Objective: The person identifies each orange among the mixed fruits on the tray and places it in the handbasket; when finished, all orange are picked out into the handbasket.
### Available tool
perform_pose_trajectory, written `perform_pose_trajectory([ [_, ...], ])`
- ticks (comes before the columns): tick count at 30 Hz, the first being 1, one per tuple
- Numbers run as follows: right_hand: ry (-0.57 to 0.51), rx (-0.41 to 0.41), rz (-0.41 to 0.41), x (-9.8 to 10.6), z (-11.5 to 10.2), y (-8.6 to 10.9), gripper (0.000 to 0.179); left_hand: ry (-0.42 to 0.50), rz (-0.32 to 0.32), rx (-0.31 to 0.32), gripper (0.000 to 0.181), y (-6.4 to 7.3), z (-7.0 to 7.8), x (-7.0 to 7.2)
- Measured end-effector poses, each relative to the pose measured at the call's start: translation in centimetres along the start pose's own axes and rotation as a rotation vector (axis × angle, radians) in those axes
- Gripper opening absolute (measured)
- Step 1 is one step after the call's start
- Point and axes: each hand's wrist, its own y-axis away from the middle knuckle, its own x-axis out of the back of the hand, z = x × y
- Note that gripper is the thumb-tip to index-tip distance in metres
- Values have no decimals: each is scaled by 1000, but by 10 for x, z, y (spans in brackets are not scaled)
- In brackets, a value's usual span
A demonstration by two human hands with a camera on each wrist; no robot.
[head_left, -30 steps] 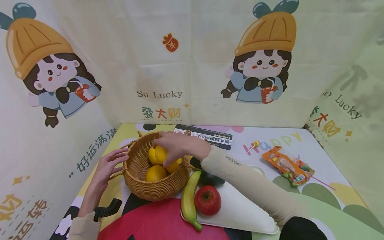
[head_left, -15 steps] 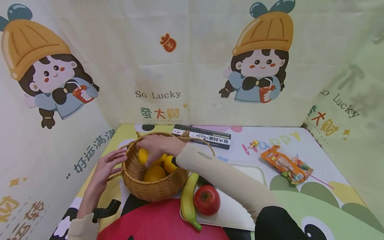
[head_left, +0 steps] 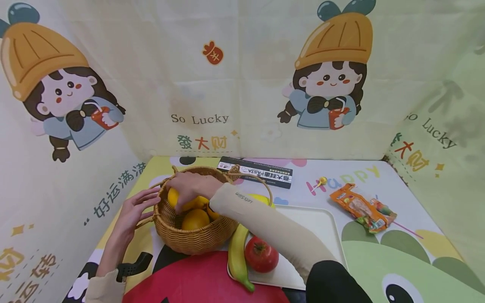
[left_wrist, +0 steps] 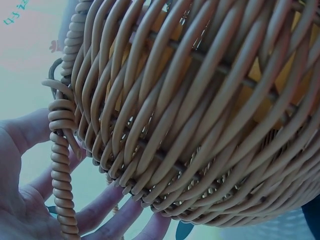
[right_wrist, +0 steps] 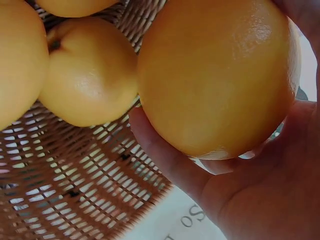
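My right hand [head_left: 189,187] reaches into the wicker basket [head_left: 189,242] and grips a round orange [right_wrist: 215,75] near the basket's left inner wall. Thumb and fingers curl around the fruit in the right wrist view. Several other oranges [head_left: 195,219] lie in the basket beside it. At the basket's left side, my left hand [head_left: 130,212] has its fingers spread against the weave. The left wrist view shows those fingertips touching the basket, next to its wrapped handle [left_wrist: 61,175]. Some of the basket's contents are hidden under my right hand and sleeve.
A banana [head_left: 236,256] and a red apple [head_left: 261,253] rest on a white tray [head_left: 303,219] right of the basket. Behind my forearm a yellow thing [head_left: 263,198] shows partly. Farther back are a pasta box [head_left: 257,172], a lollipop [head_left: 321,182] and an orange snack packet [head_left: 361,208].
My right hand has carried the orange leftward and lower inside the basket. The forearm shift uncovers the right handle and a yellow thing. My left hand stays against the basket.
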Motion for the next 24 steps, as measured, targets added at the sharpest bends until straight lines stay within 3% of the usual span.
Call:
perform_pose_trajectory([
  [10,-52,-1,3,-6,8,-3,62,18,-7,-11,50,0,1,-1],
  [17,-71,-30,-65,-7,12,0,71,25,6,-12,49,0,0,-1],
  [24,-105,-16,-50,-6,16,1,68,16,12,-4,50,1,0,-2],
])
